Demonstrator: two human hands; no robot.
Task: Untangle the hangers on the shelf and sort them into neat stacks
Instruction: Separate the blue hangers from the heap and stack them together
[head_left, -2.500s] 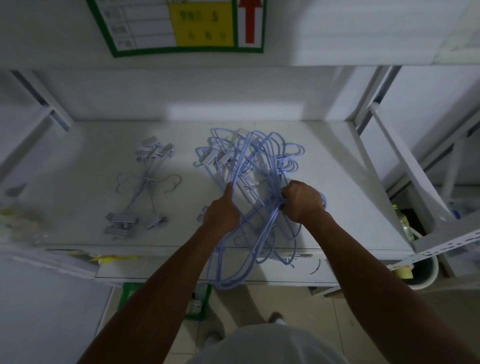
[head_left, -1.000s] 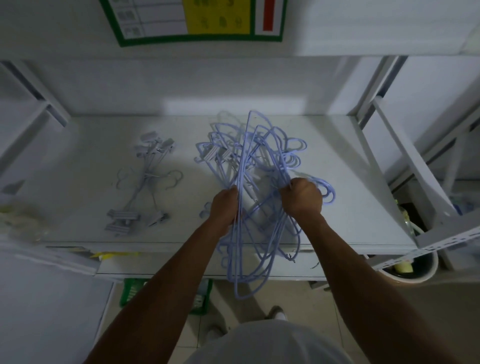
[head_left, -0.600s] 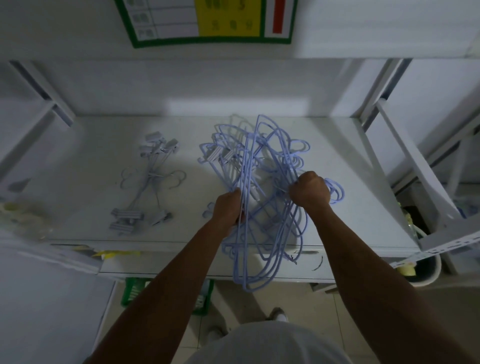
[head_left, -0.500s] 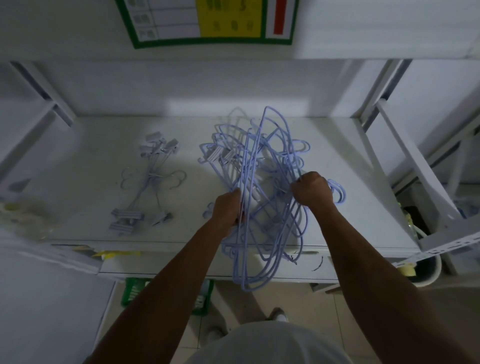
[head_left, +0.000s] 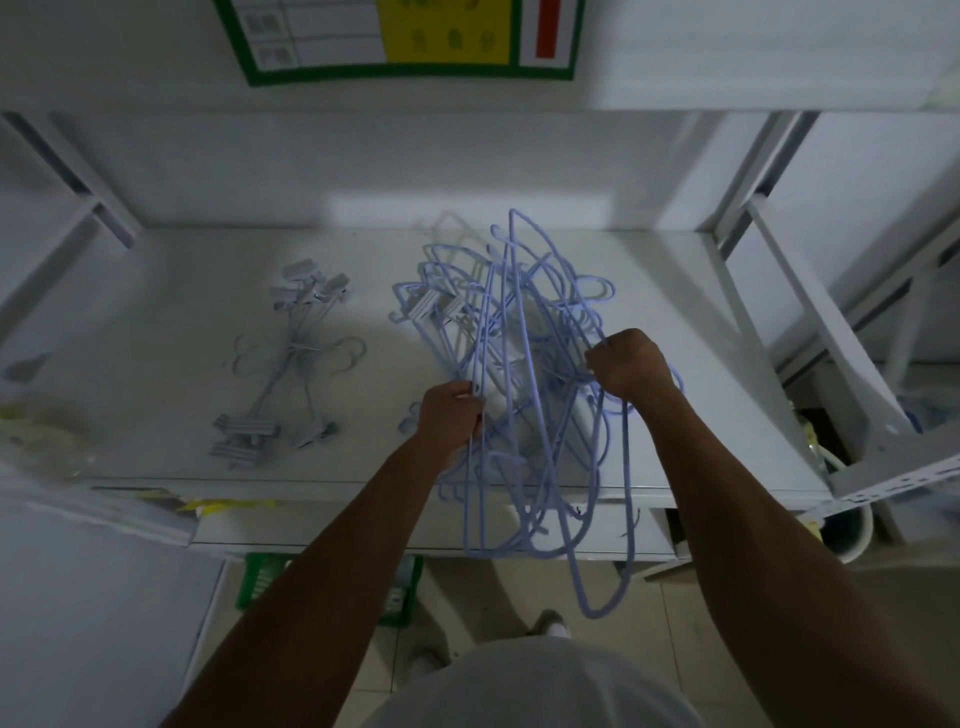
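Note:
A tangle of pale blue wire hangers (head_left: 524, 332) lies on the white shelf (head_left: 171, 322), right of centre, with several loops hanging over the front edge. My left hand (head_left: 451, 413) is shut on hanger wires at the tangle's left side. My right hand (head_left: 628, 364) is shut on other wires at its right side, held slightly higher. One long hanger loop (head_left: 605, 582) dangles below the shelf front. A small stack of grey clip hangers (head_left: 288, 358) lies flat on the shelf to the left, apart from both hands.
A shelf board with a green-bordered sign (head_left: 395, 39) hangs overhead. Slanted white frame struts (head_left: 826, 332) stand at the right, and a white bucket (head_left: 847, 535) sits below them. A green crate (head_left: 260, 582) is on the floor under the shelf. Yellow-tinged clutter (head_left: 47, 436) sits at far left.
Both hands have lifted part of the tangle and pulled it apart. My right hand moved right and up. One hanger loop now hangs lower over the shelf front.

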